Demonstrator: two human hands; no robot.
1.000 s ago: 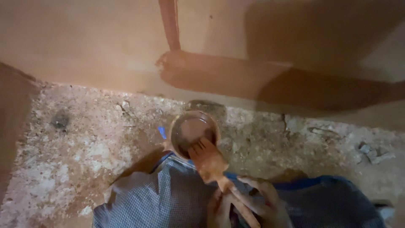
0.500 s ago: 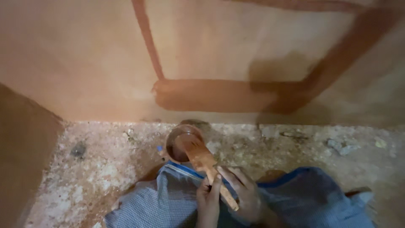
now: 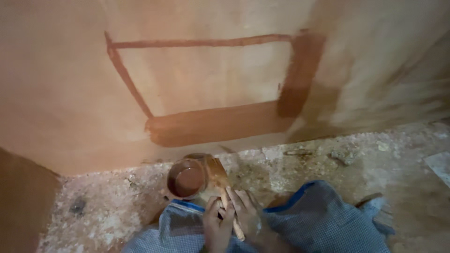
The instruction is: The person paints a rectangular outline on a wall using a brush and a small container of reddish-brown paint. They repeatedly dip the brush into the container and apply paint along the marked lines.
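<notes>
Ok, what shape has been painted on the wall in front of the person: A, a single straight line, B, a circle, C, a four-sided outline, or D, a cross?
C: four reddish-brown strokes on the wall join into a four-sided outline, thin along its top and left and broad along its bottom and right, above the paint pot and brush that both hands hold.

Tan plastered wall (image 3: 65, 84) bears a red-brown painted rectangular outline (image 3: 211, 124), its lower and right bands widest. Speckled, debris-strewn concrete floor (image 3: 328, 161) meets the wall base. Lighting dim, warm.
</notes>
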